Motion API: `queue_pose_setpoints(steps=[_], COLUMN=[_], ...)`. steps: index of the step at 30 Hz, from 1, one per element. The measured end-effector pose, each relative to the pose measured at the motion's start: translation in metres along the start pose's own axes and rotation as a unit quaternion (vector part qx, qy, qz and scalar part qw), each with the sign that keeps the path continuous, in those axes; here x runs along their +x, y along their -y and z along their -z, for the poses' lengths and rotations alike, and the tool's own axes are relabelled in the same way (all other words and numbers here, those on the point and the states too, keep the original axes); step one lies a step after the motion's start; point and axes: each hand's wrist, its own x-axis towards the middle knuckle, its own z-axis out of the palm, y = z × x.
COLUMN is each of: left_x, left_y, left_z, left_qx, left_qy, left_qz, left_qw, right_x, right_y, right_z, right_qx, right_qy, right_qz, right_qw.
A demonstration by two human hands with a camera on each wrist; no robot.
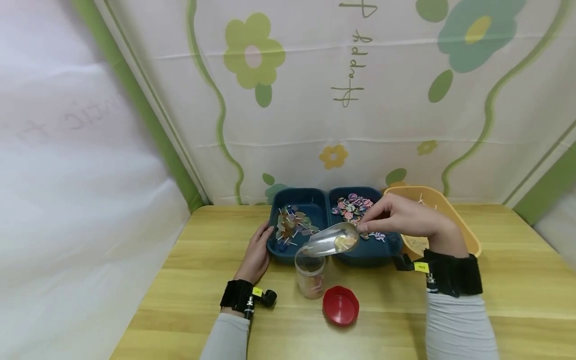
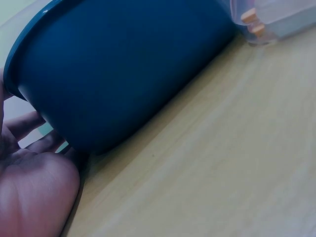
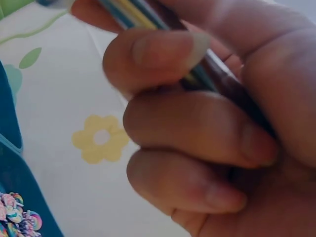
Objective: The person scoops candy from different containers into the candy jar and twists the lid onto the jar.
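My right hand (image 1: 396, 217) grips the handle (image 3: 163, 29) of a shiny metal scoop (image 1: 333, 240), fingers curled round it. The scoop tilts down toward the mouth of a clear plastic jar (image 1: 310, 272) standing on the wooden table; a few small candies lie in the scoop and some in the jar. My left hand (image 1: 257, 252) rests flat against the left end of a dark blue two-compartment tray (image 1: 315, 200), whose side (image 2: 123, 69) fills the left wrist view. The tray's left compartment holds mixed flat candies (image 1: 292, 225), the right one swirl lollipops (image 1: 353, 206).
A red lid (image 1: 340, 306) lies on the table (image 1: 517, 280) just right of the jar. A yellow-orange basket (image 1: 443, 202) sits behind my right wrist. A flowered cloth backdrop (image 1: 360, 100) hangs close behind the tray.
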Motion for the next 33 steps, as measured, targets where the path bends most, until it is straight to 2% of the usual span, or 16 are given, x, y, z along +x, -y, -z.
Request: queue_pose_setpoints(steps=[7,12,23,33], left_x=[0.003,0.004,0.003,0.004], left_y=[0.001,0.001,0.001,0.002], left_z=[0.0,0.0,0.0,0.0], left_qx=[0.007,0.004,0.006,0.003], left_qy=[0.002,0.01,0.002,-0.006], left_qz=[-0.002,-0.003,0.003,-0.005], left_qw=[1.0,0.9999,1.0,1.0], right_x=[-0.004,-0.007,-0.009,-0.008], right_y=[0.014,0.02,0.021,0.022], right_z=[0.0,0.0,0.0,0.001], right_qx=[-0.028,-0.028,-0.038,-0.067], right_qy=[-0.006,-0.01,-0.019,-0.078], right_qz=[-0.041,-0.036,-0.042,-0.057], right_qw=[0.999,0.999,0.998,0.993])
